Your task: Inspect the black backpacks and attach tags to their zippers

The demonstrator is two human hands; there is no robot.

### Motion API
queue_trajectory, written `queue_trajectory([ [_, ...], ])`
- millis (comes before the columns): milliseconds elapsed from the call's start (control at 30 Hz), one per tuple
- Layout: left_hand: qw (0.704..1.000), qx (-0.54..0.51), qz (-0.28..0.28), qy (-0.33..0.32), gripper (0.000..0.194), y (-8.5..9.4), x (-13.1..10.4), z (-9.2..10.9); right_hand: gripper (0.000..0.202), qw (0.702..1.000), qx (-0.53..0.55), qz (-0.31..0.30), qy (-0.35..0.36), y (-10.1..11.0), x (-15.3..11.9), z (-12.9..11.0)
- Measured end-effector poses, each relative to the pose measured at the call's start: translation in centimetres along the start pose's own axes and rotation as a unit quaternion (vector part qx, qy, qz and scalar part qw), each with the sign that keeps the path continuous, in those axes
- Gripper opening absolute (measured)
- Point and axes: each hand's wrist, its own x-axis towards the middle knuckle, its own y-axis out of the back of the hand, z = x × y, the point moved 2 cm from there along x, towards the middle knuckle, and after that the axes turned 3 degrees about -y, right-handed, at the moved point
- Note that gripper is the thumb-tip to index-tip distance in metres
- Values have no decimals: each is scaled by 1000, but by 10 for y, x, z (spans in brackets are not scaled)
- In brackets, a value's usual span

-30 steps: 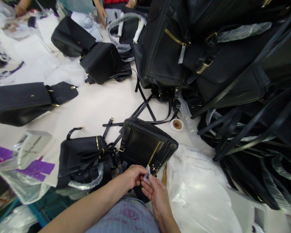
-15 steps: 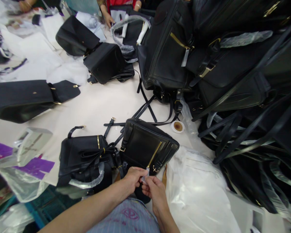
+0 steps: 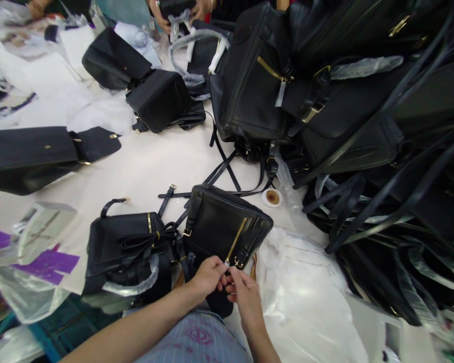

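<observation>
A black bag [image 3: 223, 217] with a gold zipper [image 3: 236, 239] lies tilted on the table in front of me. My left hand [image 3: 211, 276] and my right hand [image 3: 242, 290] meet at the zipper's lower end, both with fingers pinched around the zipper pull [image 3: 227, 263]. Little of the pull shows between the fingertips. Just left of it sits another black bag [image 3: 117, 237] with bundled straps and a plastic-wrapped handle [image 3: 134, 288].
Black bags are piled high at the right [image 3: 348, 131]. A small round cup [image 3: 272, 197] with brown contents stands beyond the bag. White plastic sheeting [image 3: 306, 287] lies at my right. More bags [image 3: 159, 101] lie further back; a person's hands [image 3: 200, 10] hold something black.
My hands stay at the zipper end, with the fingertips slightly shifted and less of the pull's clear wrap showing. The view has moved a little. Across the table, the person has lifted a black item.
</observation>
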Motion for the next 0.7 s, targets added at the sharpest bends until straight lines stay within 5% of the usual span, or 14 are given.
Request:
queue_trajectory([
  [300,998,-22,9,-51,20,2,2,-5,43,993,107,26,-46,-25,8,6],
  [533,993,-61,-99,38,21,13,-5,-3,43,989,134,52,-45,-29,7,3],
  [700,994,-2,-98,55,16,24,-11,-13,46,989,139,37,-44,-29,8,0],
])
